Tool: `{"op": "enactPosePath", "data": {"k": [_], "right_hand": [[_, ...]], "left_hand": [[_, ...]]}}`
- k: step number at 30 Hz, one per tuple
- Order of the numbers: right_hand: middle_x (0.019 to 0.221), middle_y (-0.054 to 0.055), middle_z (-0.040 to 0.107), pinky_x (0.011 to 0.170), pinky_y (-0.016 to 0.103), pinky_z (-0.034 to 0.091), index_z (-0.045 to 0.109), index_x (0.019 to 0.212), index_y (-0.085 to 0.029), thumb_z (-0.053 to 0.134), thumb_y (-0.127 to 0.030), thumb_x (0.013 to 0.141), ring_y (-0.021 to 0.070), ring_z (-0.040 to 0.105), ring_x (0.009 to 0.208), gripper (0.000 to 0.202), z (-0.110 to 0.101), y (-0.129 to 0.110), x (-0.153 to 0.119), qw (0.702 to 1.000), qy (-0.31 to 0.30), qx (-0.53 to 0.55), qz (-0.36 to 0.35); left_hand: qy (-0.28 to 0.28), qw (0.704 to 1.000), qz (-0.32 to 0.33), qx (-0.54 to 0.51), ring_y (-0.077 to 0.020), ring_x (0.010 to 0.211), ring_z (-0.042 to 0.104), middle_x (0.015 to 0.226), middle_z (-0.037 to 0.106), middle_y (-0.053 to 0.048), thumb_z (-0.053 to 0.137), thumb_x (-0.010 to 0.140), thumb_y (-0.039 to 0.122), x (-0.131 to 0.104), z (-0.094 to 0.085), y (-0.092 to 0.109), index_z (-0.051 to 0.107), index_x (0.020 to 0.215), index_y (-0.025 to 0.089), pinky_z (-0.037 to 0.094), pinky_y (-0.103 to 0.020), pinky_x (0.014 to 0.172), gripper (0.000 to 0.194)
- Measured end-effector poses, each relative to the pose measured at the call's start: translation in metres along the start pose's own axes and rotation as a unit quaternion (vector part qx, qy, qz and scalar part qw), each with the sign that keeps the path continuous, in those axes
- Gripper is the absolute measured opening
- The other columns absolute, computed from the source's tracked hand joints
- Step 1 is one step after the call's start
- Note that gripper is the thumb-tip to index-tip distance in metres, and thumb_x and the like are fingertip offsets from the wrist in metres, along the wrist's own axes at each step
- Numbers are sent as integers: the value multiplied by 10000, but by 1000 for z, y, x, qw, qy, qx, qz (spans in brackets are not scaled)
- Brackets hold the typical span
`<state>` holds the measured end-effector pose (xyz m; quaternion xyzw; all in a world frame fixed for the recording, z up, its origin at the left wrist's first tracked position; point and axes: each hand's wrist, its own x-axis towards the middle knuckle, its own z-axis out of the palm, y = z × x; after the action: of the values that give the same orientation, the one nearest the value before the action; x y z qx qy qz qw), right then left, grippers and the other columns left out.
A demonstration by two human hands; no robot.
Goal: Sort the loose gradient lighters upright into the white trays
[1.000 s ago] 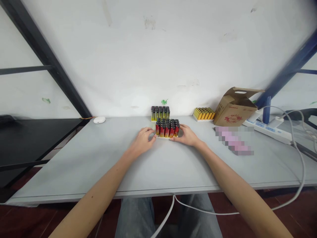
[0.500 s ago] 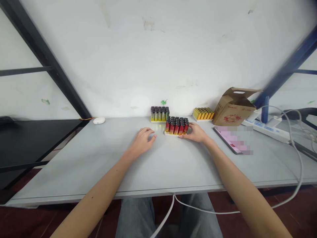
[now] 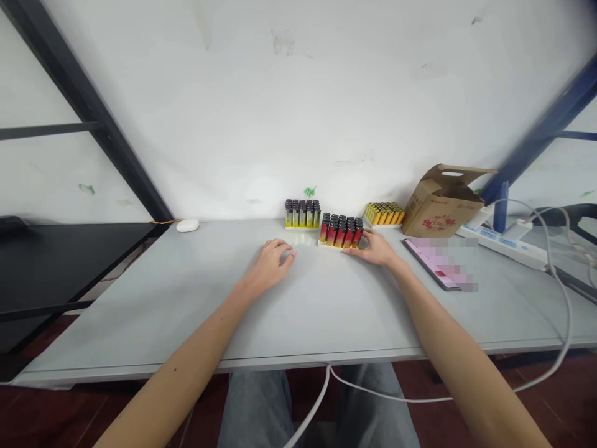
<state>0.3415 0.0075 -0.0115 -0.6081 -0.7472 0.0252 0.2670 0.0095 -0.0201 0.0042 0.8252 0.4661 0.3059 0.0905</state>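
Red-and-black batteries (image 3: 341, 231) stand upright in rows in a shallow white tray (image 3: 332, 246). My right hand (image 3: 375, 249) grips the tray's right end, its thumb along the front edge; its other fingers are partly hidden behind the batteries. Left of the tray, my left hand (image 3: 273, 260) lies on the grey table with fingers apart and nothing in it. Just behind, against the wall, is a tray of green-and-black batteries (image 3: 302, 215). Yellow batteries (image 3: 385, 214) fill another tray, behind my right hand.
An opened cardboard box (image 3: 441, 208) stands at the back right, with a phone or tablet (image 3: 433, 264) lying before it. A power strip (image 3: 508, 246) with white cables is farther right. The small white case (image 3: 187, 226) sits at the back left.
The tray of red-and-black batteries has shifted right and slightly back, turning a little, with my right hand on it. My left hand has stayed in place.
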Motion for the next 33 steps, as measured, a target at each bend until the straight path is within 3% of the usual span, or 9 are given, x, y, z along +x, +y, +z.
{"op": "enactPosePath", "data": {"k": [11, 16, 18, 21, 24, 26, 28, 30, 33], "right_hand": [[1249, 165, 567, 1020, 425, 383, 569, 1219, -152, 555, -698, 766, 327, 479, 1233, 709, 2, -14, 1, 989, -13, -73, 126], [1305, 199, 543, 954, 423, 417, 564, 1214, -115, 523, -657, 807, 350, 495, 1214, 678, -8, -34, -7, 980, -7, -110, 167], [1205, 211, 607, 907, 430, 434, 600, 1141, -101, 452, -620, 862, 353, 548, 1147, 608, -15, -51, -12, 973, -23, -135, 185], [1034, 190, 685, 843, 419, 453, 650, 1048, -128, 414, -557, 900, 329, 633, 995, 511, -20, -80, -20, 972, -40, -152, 172], [1086, 147, 695, 881, 391, 449, 655, 1095, -174, 314, -484, 957, 287, 639, 1014, 481, -10, -103, -27, 988, -51, -114, 92], [1335, 166, 577, 1023, 406, 380, 568, 1279, -145, 345, -514, 945, 309, 513, 1241, 545, 2, -112, -31, 992, -51, -113, 20], [1538, 171, 338, 1116, 468, 275, 396, 1446, -119, 336, -602, 923, 350, 296, 1413, 715, 14, -114, -34, 990, -68, -120, 13], [1600, 156, 176, 1158, 502, 186, 282, 1506, -116, 267, -657, 916, 351, 153, 1468, 800, 21, -114, -36, 988, -98, -114, 26], [1614, 142, 114, 1171, 519, 138, 237, 1523, -124, 179, -688, 910, 343, 73, 1484, 835, 25, -112, -37, 985, -133, -104, 42]], "left_hand": [[-16, 1000, -17, -3, -237, 1129, 528, 1129, 618, -66, 406, 939, 392, 0, 0, 2, 650, 998, 211, 414, -413, 1021, 310], [-17, 1000, -15, 5, -243, 1129, 535, 1136, 617, -69, 410, 937, 384, 0, 1, 2, 649, 1003, 214, 402, -427, 1035, 300], [-19, 1000, -17, 9, -243, 1131, 537, 1140, 617, -68, 408, 939, 381, 0, 0, 2, 648, 1007, 214, 396, -432, 1042, 300], [-19, 1000, -16, 14, -241, 1119, 543, 1137, 620, -69, 403, 942, 379, 0, 0, 2, 646, 1008, 210, 395, -436, 1039, 302], [-17, 1000, -14, 16, -240, 1115, 545, 1133, 624, -68, 405, 944, 372, 0, 1, 1, 645, 1005, 212, 401, -436, 1031, 295], [-12, 1000, -13, 16, -240, 1121, 543, 1132, 625, -69, 407, 943, 368, 1, 1, 1, 645, 1006, 211, 399, -433, 1033, 292], [-6, 1000, -13, 17, -240, 1127, 541, 1131, 626, -71, 408, 943, 366, 1, 1, 1, 646, 1008, 207, 395, -432, 1038, 293], [-2, 1000, -13, 17, -241, 1131, 540, 1133, 624, -73, 407, 944, 366, 1, 1, 1, 648, 1014, 203, 393, -434, 1042, 299], [-4, 1000, -11, 16, -240, 1133, 539, 1136, 622, -73, 404, 946, 371, 1, 1, 1, 649, 1019, 205, 393, -433, 1043, 306]]}}
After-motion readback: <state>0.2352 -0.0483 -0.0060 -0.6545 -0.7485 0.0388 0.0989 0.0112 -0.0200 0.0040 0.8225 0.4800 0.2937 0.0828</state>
